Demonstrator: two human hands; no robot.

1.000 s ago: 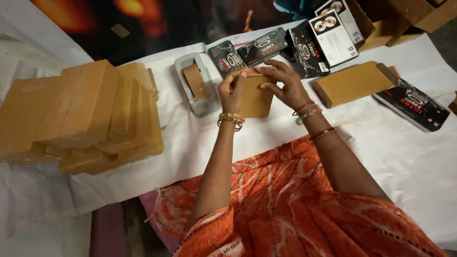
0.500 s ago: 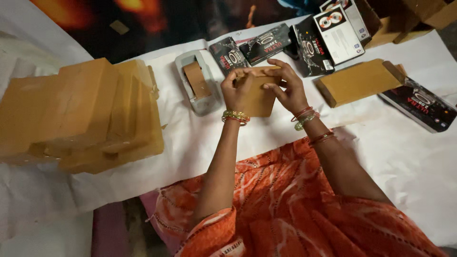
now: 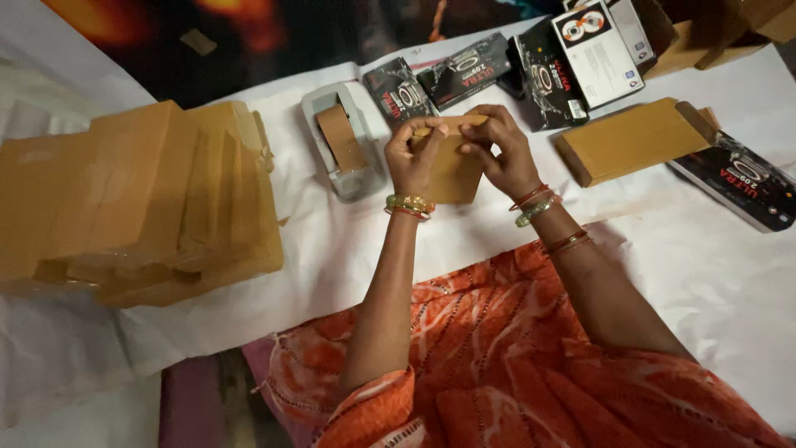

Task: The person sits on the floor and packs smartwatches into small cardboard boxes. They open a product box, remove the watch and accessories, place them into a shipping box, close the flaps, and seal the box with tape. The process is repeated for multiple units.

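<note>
A small brown cardboard box (image 3: 454, 172) is held upright over the white sheet, gripped from both sides. My left hand (image 3: 412, 156) clasps its left edge, fingers curled over the top. My right hand (image 3: 502, 151) holds the right edge, with fingertips pressing on the box's top flap. Bangles ring both wrists. Just left of the box stands a grey tape dispenser (image 3: 342, 146) loaded with brown tape.
A big stack of brown cardboard boxes (image 3: 157, 199) fills the left side. One flat brown box (image 3: 630, 139) lies to the right, with black printed packages (image 3: 734, 178) beside it and several more (image 3: 464, 75) at the back. White sheet (image 3: 721, 274) covers the surface.
Both hands have shifted slightly upward on the box, and the fingers now press along its top edge. The camera view drifted a little.
</note>
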